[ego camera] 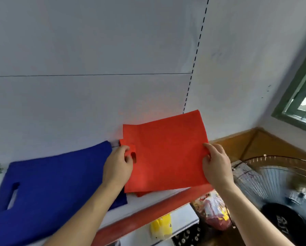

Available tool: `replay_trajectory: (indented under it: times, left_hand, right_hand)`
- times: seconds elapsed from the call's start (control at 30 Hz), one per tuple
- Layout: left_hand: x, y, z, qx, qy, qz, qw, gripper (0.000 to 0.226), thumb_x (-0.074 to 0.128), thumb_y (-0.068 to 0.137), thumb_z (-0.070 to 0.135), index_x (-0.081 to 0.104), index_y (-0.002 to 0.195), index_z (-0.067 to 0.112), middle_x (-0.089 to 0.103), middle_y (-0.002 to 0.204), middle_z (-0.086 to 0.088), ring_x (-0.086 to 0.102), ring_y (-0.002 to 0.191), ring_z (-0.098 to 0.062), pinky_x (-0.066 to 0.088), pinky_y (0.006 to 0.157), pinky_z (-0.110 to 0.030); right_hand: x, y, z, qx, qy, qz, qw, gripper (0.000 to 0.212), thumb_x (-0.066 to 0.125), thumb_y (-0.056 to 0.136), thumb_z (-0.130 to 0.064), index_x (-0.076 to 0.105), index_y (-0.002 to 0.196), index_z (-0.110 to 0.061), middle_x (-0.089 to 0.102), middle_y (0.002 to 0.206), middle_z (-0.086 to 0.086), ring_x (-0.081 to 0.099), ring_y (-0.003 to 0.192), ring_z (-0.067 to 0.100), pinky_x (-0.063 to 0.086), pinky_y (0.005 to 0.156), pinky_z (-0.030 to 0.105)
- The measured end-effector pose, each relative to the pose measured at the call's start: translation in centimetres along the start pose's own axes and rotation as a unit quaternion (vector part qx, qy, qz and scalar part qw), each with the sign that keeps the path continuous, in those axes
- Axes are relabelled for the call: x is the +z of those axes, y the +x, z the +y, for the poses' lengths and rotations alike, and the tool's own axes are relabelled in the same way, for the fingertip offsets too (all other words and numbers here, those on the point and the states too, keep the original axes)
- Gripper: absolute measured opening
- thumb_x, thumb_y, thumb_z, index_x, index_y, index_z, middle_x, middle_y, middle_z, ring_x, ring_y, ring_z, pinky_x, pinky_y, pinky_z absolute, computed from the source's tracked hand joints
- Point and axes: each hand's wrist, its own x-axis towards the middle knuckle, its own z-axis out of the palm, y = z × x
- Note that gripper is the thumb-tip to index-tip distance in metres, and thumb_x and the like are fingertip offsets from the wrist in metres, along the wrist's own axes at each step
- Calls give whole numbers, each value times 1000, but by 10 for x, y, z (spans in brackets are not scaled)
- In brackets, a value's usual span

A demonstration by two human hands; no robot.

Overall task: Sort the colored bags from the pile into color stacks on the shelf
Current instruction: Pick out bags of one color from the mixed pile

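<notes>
A red bag sits in the middle of the frame, held flat between the two hands above a white shelf with a red front edge. Its left side, by the handle slot, is in the left hand; its right edge is in the right hand. Beneath it, slivers of more red bags show at the lower edge, lying on the shelf.

The left hand is curled, pinching the folded handle part of the red bag between thumb and fingers. The right hand is also curled, thumb on top of the fabric and fingers underneath, clamped on the bag's right edge.

To the left, a blue bag lies flat on the shelf, its handle slot toward the lower left of the frame; its right edge lies just beside the left hand.

In the lower right stands a fan with a wire guard; its dark hub carries pale lettering too blurred to read. Below the shelf are a yellow object and a clear plastic bag with red contents. A green-framed window shows at the right edge.
</notes>
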Motion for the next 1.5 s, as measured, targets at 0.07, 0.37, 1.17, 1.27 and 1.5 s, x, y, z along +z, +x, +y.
replay_trajectory:
  times: [0.07,0.37,1.17,1.27,1.5]
  left_hand:
    - [7,0,2,-34,27,12,999,31,58,103,16,66,132,17,67,126,1,65,102,-15,56,87,-37]
    - [39,-10,14,-122,214,18,969,25,56,104,26,69,124,17,62,122,-2,57,101,-20,54,79,-36]
    - [-12,-49,20,-169,361,87,913,62,41,106,52,45,156,17,34,166,-14,23,157,-35,22,127,-55]
    - [-44,-75,9,-188,375,91,903,65,38,105,55,40,159,19,28,169,-13,18,159,-35,19,128,-56]
    - [-151,-154,-29,-230,392,124,882,69,41,102,58,43,159,18,33,167,-14,23,156,-37,21,126,-58]
  right_hand:
    - [13,27,11,-22,4,-36,999,51,54,95,-3,61,144,-15,59,137,1,61,118,26,53,103,45]
    - [61,79,44,-75,-64,-164,981,41,54,98,-16,65,137,-11,62,135,10,53,122,36,48,104,48]
    - [76,38,-23,-286,-106,-177,936,71,41,103,-61,47,156,-14,24,172,17,16,160,36,26,126,53]
    - [80,12,-60,-327,-104,-187,920,77,32,102,-66,46,158,-15,23,172,17,16,161,36,25,127,52]
    - [88,-77,-178,-400,-74,-210,889,82,16,103,-71,25,167,-20,6,177,10,-3,163,29,13,132,49]
